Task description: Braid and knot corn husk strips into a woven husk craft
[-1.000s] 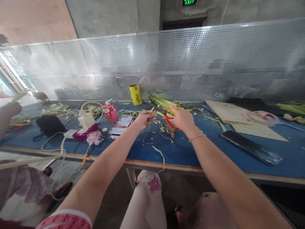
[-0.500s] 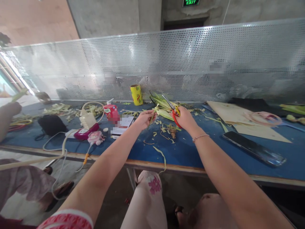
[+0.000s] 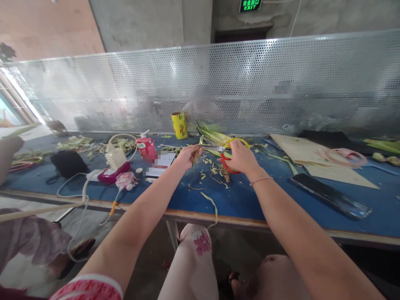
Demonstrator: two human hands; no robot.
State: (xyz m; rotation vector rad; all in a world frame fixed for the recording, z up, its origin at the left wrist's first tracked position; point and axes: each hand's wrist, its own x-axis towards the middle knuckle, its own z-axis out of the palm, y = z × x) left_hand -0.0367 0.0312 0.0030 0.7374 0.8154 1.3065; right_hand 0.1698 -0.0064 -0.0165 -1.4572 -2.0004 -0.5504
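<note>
My left hand [image 3: 188, 157] is closed in a pinch on a thin plant stalk [image 3: 196, 156], which hangs down from the fingertips. My right hand [image 3: 242, 157] grips a pair of scissors [image 3: 221, 148] with one red and one yellow handle loop. The scissors' blades point left and reach the stalk at my left fingertips; whether they touch it I cannot tell. Behind the scissors lies a bunch of long green leafy stalks [image 3: 214, 134]. Small cut scraps [image 3: 215, 170] are scattered on the blue tabletop [image 3: 184, 200] below my hands.
On the left stand a yellow roll [image 3: 179, 126], a pink box [image 3: 146, 148], a black pouch [image 3: 68, 163] and a power strip with cables [image 3: 114, 173]. To the right lie a phone [image 3: 331, 196] and cardboard sheets [image 3: 295, 150]. A perforated metal screen [image 3: 187, 87] runs behind. Another person's arm [image 3: 11, 154] is far left.
The scissors have swung from pointing up and left to lying nearly level, their blades now at my left fingertips. Their handles have spread apart. The pale green piece at my left fingertips no longer shows there.
</note>
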